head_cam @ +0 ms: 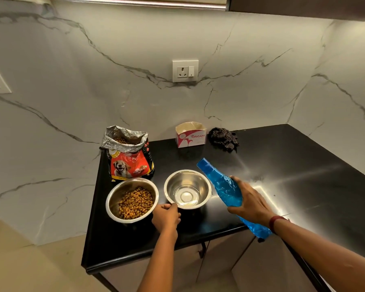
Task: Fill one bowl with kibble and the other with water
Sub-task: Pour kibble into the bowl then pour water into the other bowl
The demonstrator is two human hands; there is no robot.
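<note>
Black countertop [282,175], marble wall [93,91] behind. Near rim of steel bowl [198,182] pinched by left hand [166,216], just beside kibble-filled bowl [116,197]; right hand [249,203] wrapped round tilted blue bottle [223,184], mouth up near the far right rim. Bring mouth over bowl centre, tip slowly, keep rim held. Open counter to right; near edge close to both bowls, kibble bag [131,163] just behind.
</note>
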